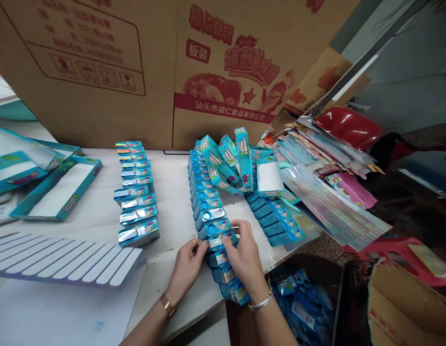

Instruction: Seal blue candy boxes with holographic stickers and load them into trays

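Small blue boxes printed "CARAMELO" stand in a long row (207,193) down the middle of the table. At the row's near half, my right hand (246,250) grips one blue box (216,242) from the right, thumb on its top and fingers over the far edge. A shiny strip shows on that box's top. My left hand (188,266) touches the same box's left end, thumb and forefinger pinched together; what lies between them is too small to make out. Further left, a second row of boxes (139,202) carries silvery strips across the tops.
A sheet of pale strips (82,264) lies at the left, near open blue trays (64,192). Loose blue cartons (244,158) are piled behind the middle row. Holographic sheets (334,206) overhang the table's right side. A large cardboard box (154,110) stands behind; blue packets (305,307) fill a dark container below.
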Demonstrator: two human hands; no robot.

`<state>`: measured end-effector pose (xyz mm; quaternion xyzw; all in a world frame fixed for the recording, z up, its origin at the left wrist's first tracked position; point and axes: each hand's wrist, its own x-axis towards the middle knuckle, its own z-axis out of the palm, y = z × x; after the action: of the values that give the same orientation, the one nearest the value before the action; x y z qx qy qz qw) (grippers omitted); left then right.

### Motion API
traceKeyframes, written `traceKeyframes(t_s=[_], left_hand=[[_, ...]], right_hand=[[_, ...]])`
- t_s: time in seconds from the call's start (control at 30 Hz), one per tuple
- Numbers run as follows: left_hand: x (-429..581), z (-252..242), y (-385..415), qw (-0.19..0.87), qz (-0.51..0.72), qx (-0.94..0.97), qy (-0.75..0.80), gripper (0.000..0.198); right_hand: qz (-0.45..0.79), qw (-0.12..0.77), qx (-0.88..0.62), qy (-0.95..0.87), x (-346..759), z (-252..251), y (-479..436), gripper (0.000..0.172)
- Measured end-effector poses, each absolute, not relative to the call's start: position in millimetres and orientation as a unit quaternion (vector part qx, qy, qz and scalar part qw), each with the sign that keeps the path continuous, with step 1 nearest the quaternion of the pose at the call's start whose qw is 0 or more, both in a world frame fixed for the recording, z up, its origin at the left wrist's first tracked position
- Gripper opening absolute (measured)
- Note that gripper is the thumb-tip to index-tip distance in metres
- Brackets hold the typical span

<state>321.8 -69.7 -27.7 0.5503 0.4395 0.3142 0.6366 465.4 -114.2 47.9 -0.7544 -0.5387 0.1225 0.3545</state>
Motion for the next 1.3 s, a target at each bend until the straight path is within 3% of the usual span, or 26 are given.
traceKeyframes(t_s=[0.17,0.27,0.37,0.47,0.57,0.6,0.7,0.73,0.77,0.83,0.9,1.0,1.07,1.13,1.23,1.3], left_hand=[[332.2,-34.2,-74.1,0.618,0.368,0.527,0.452,0.042],[314.2,-11.0,-87.8,0.616,0.391,0.517,0.447,0.033],[272.1,27.0,-113.5,0.672,0.380,0.502,0.391,0.027],[219.0,54.0,-141.1,0.708,0.339,0.493,0.375,0.032],[166.6,50.5,-159.4,0.664,0.344,0.491,0.447,0.040],[150.9,43.5,-163.7,0.638,0.350,0.492,0.478,0.042],[112.7,19.7,-176.2,0.513,0.365,0.525,0.572,0.039],[103.7,14.1,-180.9,0.450,0.375,0.549,0.595,0.041],[97.2,10.6,-185.7,0.381,0.385,0.577,0.611,0.051],[92.3,10.9,-193.5,0.262,0.392,0.638,0.609,0.091],[98.1,19.6,-197.1,0.203,0.378,0.699,0.572,0.126],[119.3,41.8,-194.8,0.184,0.369,0.762,0.499,0.146],[133.9,58.7,-189.8,0.182,0.382,0.782,0.457,0.126],[144.2,75.7,-183.0,0.218,0.401,0.789,0.412,0.090],[149.6,101.0,-170.4,0.374,0.412,0.749,0.361,0.052],[148.8,116.9,-161.9,0.505,0.418,0.661,0.365,0.047]], right_hand=[[0.104,0.360,-0.738,-0.562,474.1,35.8,-113.4,0.028],[0.071,0.366,-0.714,-0.592,478.4,38.7,-121.9,0.033],[0.006,0.383,-0.680,-0.625,462.4,54.5,-131.6,0.048],[0.066,0.351,-0.597,-0.718,412.4,67.9,-137.9,0.061],[0.099,0.307,-0.528,-0.786,344.6,66.2,-129.4,0.072],[0.085,0.307,-0.524,-0.790,325.0,63.8,-122.6,0.067],[0.056,0.322,-0.531,-0.782,288.8,66.0,-102.9,0.023],[0.069,0.334,-0.533,-0.774,284.3,72.5,-99.8,0.018],[0.095,0.353,-0.537,-0.760,282.9,82.3,-99.0,0.022],[0.157,0.413,-0.545,-0.713,286.5,110.0,-102.8,0.028],[0.201,0.481,-0.547,-0.656,295.0,142.5,-109.3,0.027],[0.222,0.549,-0.534,-0.604,309.9,184.5,-115.2,0.025],[0.234,0.576,-0.524,-0.583,320.2,203.6,-115.4,0.029],[0.265,0.603,-0.510,-0.554,331.2,217.6,-114.4,0.035],[0.321,0.639,-0.472,-0.515,351.0,233.3,-116.5,0.049],[0.333,0.641,-0.441,-0.533,367.0,237.1,-123.1,0.060]])
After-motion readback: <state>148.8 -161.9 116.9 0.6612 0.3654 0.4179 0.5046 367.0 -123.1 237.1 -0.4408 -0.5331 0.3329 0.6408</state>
